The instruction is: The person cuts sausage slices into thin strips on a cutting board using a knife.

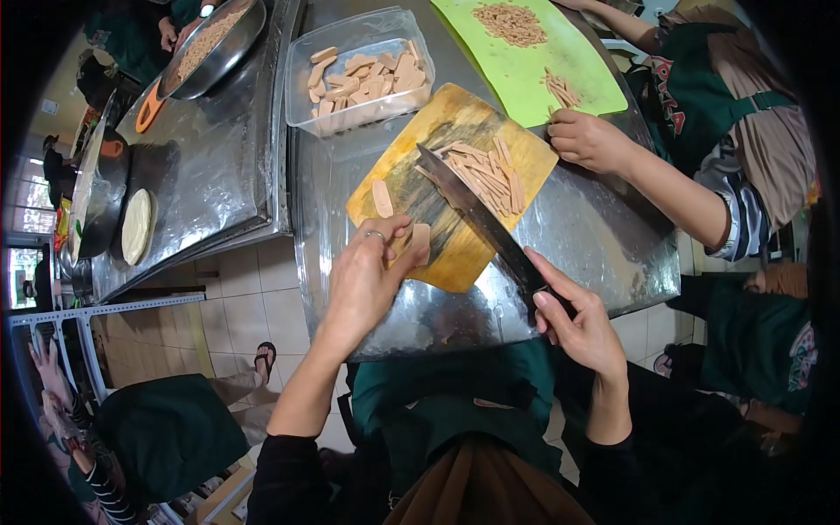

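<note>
My right hand [573, 319] is closed round the black handle of a long knife [477, 210], whose blade lies slanted over a worn wooden cutting board [385, 175]. Thin pinkish-brown strips [494, 179] are heaped on the board to the right of the blade. On the board's lower left, my left hand [372, 271] pinches a flat sausage piece [421, 242] between thumb and fingers. Another flat piece [381, 199] lies just above that hand, touching neither the knife nor the strips.
A clear plastic tub [350, 122] of pieces stands behind the board. A co-worker's hand [586, 140] is at a green mat [525, 101] holding diced bits and strips. Upper left, a metal pan [243, 48] and a dough disc [137, 227] are on another table.
</note>
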